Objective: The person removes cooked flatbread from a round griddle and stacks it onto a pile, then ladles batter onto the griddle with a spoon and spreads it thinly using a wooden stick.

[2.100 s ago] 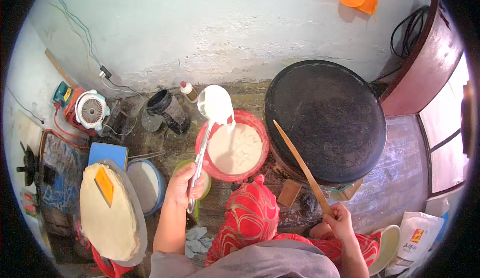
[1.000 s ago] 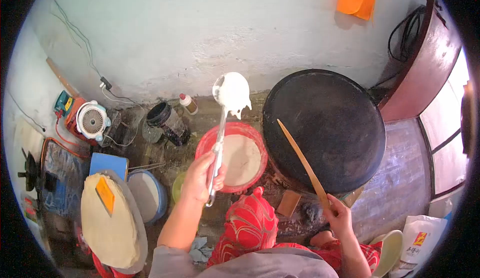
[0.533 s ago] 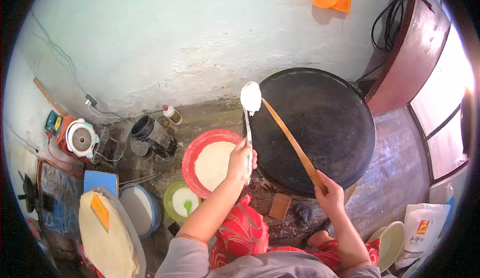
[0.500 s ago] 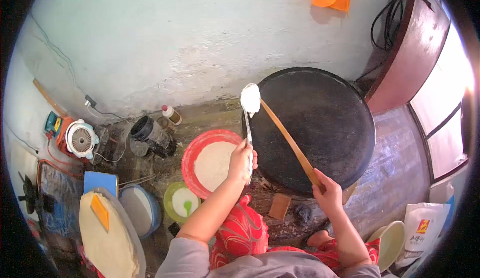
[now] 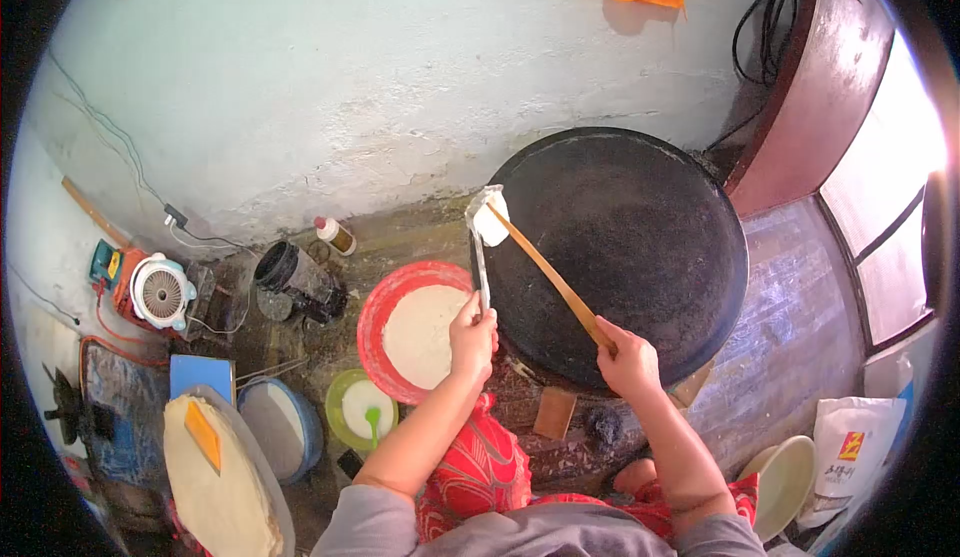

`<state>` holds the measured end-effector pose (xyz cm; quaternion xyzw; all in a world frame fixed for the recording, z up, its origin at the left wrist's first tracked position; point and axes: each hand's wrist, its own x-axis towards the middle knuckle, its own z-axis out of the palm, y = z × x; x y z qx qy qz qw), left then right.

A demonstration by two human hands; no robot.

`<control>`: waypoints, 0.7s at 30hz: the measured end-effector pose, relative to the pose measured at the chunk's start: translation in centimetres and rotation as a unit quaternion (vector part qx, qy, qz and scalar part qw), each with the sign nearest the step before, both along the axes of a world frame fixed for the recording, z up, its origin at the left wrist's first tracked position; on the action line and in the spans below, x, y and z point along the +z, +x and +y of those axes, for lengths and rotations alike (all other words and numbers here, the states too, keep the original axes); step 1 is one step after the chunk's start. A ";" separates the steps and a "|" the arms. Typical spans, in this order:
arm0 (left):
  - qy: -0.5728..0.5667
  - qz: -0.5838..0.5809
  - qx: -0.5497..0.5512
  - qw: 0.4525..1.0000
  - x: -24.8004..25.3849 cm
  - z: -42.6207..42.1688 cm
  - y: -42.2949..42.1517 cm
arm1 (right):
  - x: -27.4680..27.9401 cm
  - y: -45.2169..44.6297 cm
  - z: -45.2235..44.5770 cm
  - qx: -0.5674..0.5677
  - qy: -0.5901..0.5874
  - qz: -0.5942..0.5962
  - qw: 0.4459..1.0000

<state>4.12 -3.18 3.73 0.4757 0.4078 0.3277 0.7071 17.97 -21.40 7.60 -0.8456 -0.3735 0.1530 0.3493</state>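
My left hand is closed round the handle of a metal ladle. White batter shows at the ladle's bowl, over the left edge of a large round black griddle. A long flat wooden spatula is gripped in my right hand, and its far tip meets the batter at the bowl. Whether any batter has reached the griddle surface, I cannot tell. Left of the griddle, near my left forearm, stands a red basin of pale batter.
A green bowl with a green spoon and a blue basin stand left. A stack of pale flatbreads lies nearer. A small fan, dark pot and bottle sit by the wall. A white sack stands right.
The ladle bowl has tilted toward the griddle, and the batter now sits at its right side. The wooden spatula's tip has moved into the batter, with my right hand shifting left.
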 end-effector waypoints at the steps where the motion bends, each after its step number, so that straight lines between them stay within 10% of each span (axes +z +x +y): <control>1: 0.000 0.000 0.000 1.000 0.2 0.0 0.0 | -0.3 0.1 -0.1 -0.004 -0.020 0.004 1.000; 11: -0.015 0.063 -0.102 0.993 0.2 5.6 3.2 | 1.5 2.1 -1.9 0.005 0.028 -0.047 0.998; 15: -0.160 -0.091 -0.095 0.978 4.2 8.2 3.9 | 0.9 2.2 -3.7 0.089 -0.067 -0.213 0.971; 21: -0.444 -0.477 -0.233 0.721 9.7 8.7 3.8 | -3.8 2.7 -0.2 0.214 -0.105 -0.360 0.902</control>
